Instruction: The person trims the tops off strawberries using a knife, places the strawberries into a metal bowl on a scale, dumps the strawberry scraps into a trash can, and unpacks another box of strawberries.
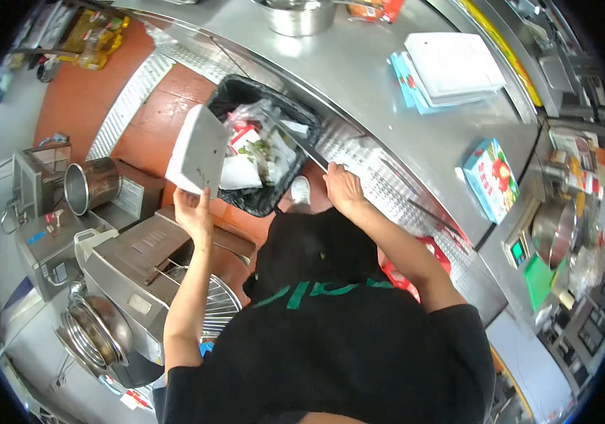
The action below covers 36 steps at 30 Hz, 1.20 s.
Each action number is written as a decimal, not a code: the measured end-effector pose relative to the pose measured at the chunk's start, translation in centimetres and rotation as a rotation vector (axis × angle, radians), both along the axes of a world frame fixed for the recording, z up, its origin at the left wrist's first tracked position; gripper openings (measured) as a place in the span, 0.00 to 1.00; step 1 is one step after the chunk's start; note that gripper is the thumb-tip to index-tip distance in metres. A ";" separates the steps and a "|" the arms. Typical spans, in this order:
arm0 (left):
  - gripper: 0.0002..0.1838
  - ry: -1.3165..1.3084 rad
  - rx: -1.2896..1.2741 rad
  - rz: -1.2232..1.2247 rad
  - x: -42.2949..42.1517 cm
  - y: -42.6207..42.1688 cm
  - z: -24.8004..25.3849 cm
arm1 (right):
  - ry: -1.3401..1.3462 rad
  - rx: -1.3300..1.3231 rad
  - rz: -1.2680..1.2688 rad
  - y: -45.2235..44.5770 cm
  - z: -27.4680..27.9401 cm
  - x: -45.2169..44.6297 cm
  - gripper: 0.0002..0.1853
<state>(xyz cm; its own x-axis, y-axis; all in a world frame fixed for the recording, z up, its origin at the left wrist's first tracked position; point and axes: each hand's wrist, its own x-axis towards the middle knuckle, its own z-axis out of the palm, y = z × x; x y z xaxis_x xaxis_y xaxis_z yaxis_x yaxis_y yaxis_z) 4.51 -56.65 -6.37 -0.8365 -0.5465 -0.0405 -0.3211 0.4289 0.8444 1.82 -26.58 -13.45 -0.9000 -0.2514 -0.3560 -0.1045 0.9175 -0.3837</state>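
Note:
My left hand [193, 212] grips the lower edge of a white rectangular box [198, 152], which is tilted up beside a waste bin. Small dark marks show on its side. In my right hand [345, 187] is a long, narrow, knife-like tool [311, 150], pointing away from me over the bin; its exact kind is unclear. Between and beyond my hands stands the bin [307, 113], lined with a black bag. Crumpled plastic, a red and white packet, green scraps and white pieces lie inside it.
A steel counter [380, 78] runs along the right, bearing a steel pot [295, 18], stacked white boxes [454, 63] and a blue carton [493, 180]. Steel equipment [133, 261] and stacked bowls [97, 328] are at the left. A white shoe [301, 189] shows below the bin.

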 end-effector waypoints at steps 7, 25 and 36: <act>0.21 0.144 0.977 -0.042 -4.9 6.2 9.7 | 0.117 0.304 0.059 1.5 -13.1 2.5 0.10; 0.30 -0.137 0.132 -0.867 -26.3 34.7 5.1 | 0.427 -0.248 -0.728 21.5 13.0 20.8 0.16; 0.22 0.480 -0.381 -1.126 -10.1 55.5 7.0 | 0.417 -0.187 -1.225 37.7 14.7 16.8 0.13</act>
